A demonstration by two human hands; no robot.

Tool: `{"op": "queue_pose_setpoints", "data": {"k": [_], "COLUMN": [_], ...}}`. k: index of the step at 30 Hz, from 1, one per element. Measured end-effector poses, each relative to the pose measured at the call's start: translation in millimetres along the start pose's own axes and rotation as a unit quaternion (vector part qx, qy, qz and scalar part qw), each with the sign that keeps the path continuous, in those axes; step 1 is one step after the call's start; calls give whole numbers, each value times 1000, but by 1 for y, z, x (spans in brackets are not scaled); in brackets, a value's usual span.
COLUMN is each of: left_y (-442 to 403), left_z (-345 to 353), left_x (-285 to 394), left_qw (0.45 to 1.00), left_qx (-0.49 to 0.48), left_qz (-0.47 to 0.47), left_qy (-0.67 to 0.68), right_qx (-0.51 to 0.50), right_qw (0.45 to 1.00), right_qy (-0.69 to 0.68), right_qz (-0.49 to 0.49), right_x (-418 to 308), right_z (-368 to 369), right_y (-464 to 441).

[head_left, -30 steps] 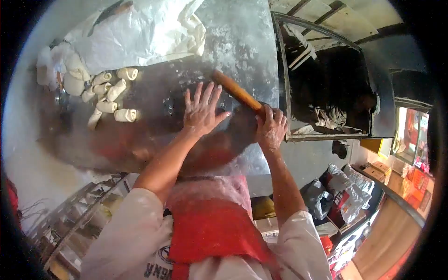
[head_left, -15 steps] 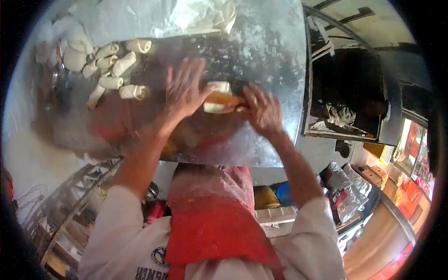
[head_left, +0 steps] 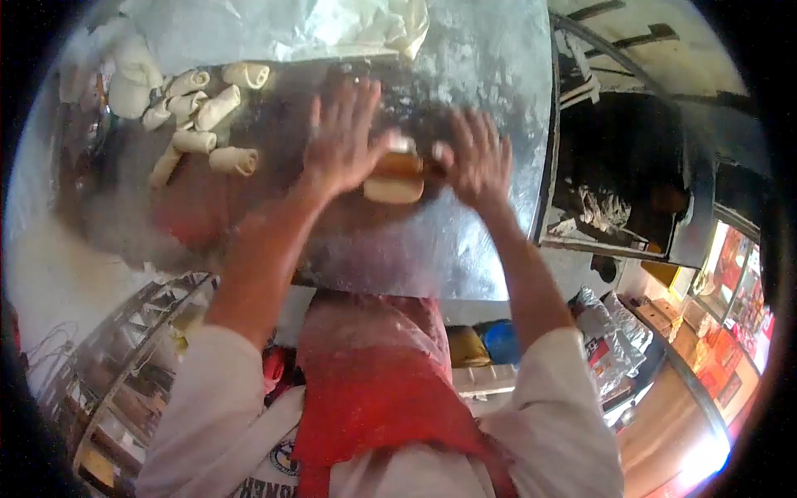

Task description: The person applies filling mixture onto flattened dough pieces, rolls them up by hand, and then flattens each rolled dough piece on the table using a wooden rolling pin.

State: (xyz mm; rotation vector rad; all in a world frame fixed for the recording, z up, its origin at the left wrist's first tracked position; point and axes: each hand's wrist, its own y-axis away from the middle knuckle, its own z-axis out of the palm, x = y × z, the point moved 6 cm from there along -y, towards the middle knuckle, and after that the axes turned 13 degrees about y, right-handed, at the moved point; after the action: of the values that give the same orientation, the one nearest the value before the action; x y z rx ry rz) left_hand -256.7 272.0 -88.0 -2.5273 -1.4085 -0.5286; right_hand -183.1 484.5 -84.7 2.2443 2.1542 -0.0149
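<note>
A short wooden rolling pin (head_left: 400,164) lies across a flattened piece of dough (head_left: 393,191), which shows on both its near and far sides. My left hand (head_left: 340,149) rests at the pin's left end, palm down with fingers stretched forward. At the other end, my right hand (head_left: 479,162) is likewise flat, its fingers spread and its thumb beside the pin's handle. Both hands are slightly blurred, and the palms hide the pin's ends. Several rolled-up dough pieces (head_left: 218,108) lie left of my left hand on the metal table (head_left: 465,249).
A larger lump of dough (head_left: 133,83) sits at the far left. Clear plastic sheeting (head_left: 365,29) covers the table's far part. Beyond the right edge stands a dark open cabinet (head_left: 631,158). Silvery bags (head_left: 610,340) are at lower right.
The rolling pin and both hands have moved forward, away from my body. My right hand's fingers, bent near the handle before, are now stretched out. More dough shows on the near side.
</note>
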Motion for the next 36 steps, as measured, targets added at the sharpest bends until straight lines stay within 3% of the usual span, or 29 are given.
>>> {"op": "queue_pose_setpoints", "data": {"k": [4, 8, 10, 11, 12, 16, 18, 20, 22, 24, 25, 26, 28, 30, 32, 34, 35, 36], "left_y": [73, -9, -26, -10, 18, 81, 71, -2, -34, -8, 25, 59, 107, 109, 98, 56, 39, 24], "left_z": [-8, 2, 1, -5, -10, -11, -5, -6, -3, -4, -5, -5, -5, -12, -3, 6, 12, 25], "left_x": [28, 3, -16, -3, 11, 37, 33, 11, -9, 0, 17, 35, 52, 55, 50, 13, 4, -6], "left_qw": [992, 997, 989, 995, 995, 995, 993, 999, 986, 992, 996, 998, 999, 1000, 1000, 961, 961, 959], "left_qx": [-20, -28, 37, 78, 87, 31, 15, 14, 72, 96, 59, 21, -33, -25, -28, 86, 82, 11], "left_qz": [-8, -30, -96, -53, -48, -10, -11, -8, -45, -16, -7, -2, -2, -3, -2, -126, -125, -143], "left_qy": [121, 61, 103, 17, 16, 97, 116, 45, 141, 84, 70, 58, 28, 15, 6, 230, 233, 243], "right_qx": [-81, -39, 0, 58, 25, -14, 7, 37, 48, 64, 91, 22, -5, 13, 23, 48, 54, 59], "right_qw": [996, 999, 1000, 998, 999, 999, 999, 999, 998, 997, 996, 1000, 1000, 998, 998, 997, 995, 992], "right_qy": [32, 25, 16, 13, 28, 27, 25, 22, -34, 28, 18, 10, 10, 37, -22, -13, -33, -52], "right_qz": [-5, 10, 0, -8, 13, -13, -19, -6, 20, 9, -5, -6, -28, -45, -54, -66, -83, -102], "right_x": [-20, 5, 1, 0, -6, -25, -16, 0, 2, -4, -9, -15, -24, -25, -21, -24, -26, -27], "right_z": [5, 11, 12, 2, 1, -7, -4, 8, 1, 8, 4, 2, 1, -13, -12, -26, -36, -42], "right_y": [80, -19, -14, -18, 5, 94, 58, -10, -45, -9, 23, 53, 110, 114, 107, 114, 124, 135]}}
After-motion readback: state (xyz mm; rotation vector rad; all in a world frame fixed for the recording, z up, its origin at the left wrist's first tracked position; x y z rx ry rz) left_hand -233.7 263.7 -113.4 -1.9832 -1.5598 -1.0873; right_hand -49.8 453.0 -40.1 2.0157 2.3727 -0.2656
